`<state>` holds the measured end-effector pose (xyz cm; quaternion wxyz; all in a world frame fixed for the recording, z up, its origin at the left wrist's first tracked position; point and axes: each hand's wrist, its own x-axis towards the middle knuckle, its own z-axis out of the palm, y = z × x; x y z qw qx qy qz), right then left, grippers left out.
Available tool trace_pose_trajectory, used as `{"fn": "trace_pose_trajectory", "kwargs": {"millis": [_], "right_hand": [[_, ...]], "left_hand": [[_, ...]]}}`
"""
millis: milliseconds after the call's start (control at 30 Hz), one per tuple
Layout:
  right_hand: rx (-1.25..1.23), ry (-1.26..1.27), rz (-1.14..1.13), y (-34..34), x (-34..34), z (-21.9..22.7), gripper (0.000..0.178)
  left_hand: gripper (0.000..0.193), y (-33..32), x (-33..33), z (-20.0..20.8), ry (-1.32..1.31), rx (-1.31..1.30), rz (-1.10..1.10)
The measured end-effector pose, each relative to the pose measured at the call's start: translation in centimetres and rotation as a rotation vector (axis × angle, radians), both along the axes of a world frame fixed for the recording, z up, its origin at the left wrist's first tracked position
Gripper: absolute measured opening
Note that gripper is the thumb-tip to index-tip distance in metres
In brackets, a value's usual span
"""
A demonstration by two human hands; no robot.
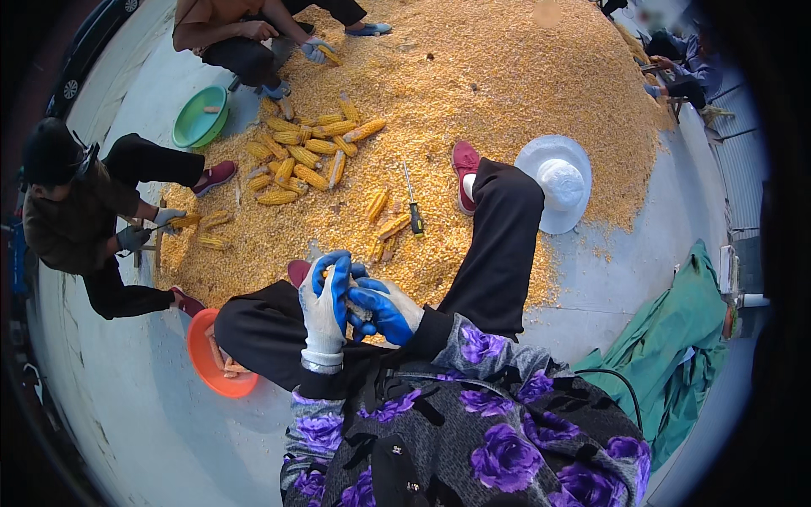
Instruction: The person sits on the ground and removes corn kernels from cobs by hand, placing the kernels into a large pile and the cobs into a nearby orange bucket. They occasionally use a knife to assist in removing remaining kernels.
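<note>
My left hand (324, 296) and my right hand (386, 309), both in white gloves with blue coated palms, come together above my lap. Their fingers are closed around a corn cob (358, 311), of which only a pale, greyish bit shows between the gloves. Just beyond them, a few yellow ears of corn (394, 226) lie on a wide heap of loose kernels (498, 93). A screwdriver (415, 218) with a black and yellow handle rests on the kernels beside those ears, its shaft pointing away from me.
More ears of corn (306, 156) are piled farther off. An orange basin (221, 359) with bare cobs stands by my left knee, a green basin (201, 117) beyond. A white hat (557, 183) lies right of my knee, near green cloth (667, 346). Gloved co-workers sit left, far and far right.
</note>
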<state>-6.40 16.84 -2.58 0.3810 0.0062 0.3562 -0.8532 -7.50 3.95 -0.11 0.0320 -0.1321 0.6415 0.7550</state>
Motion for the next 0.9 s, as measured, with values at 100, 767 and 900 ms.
{"fn": "trace_pose_trajectory", "kwargs": {"millis": [100,767,900], "right_hand": [[-0.279,-0.308,0.099,0.2,0.3,-0.4,0.036],[-0.080,-0.321,-0.007,0.0,0.3,-0.2,0.027],[0.184,-0.113,-0.031,-0.2,0.2,-0.7,0.026]], "left_hand": [[0.036,-1.5,0.6,0.5,-0.076,0.144,-0.025],[0.024,-3.0,1.6,-1.9,0.049,-0.210,0.013],[0.026,-1.8,1.1,-1.6,-0.022,-0.259,0.090]]}}
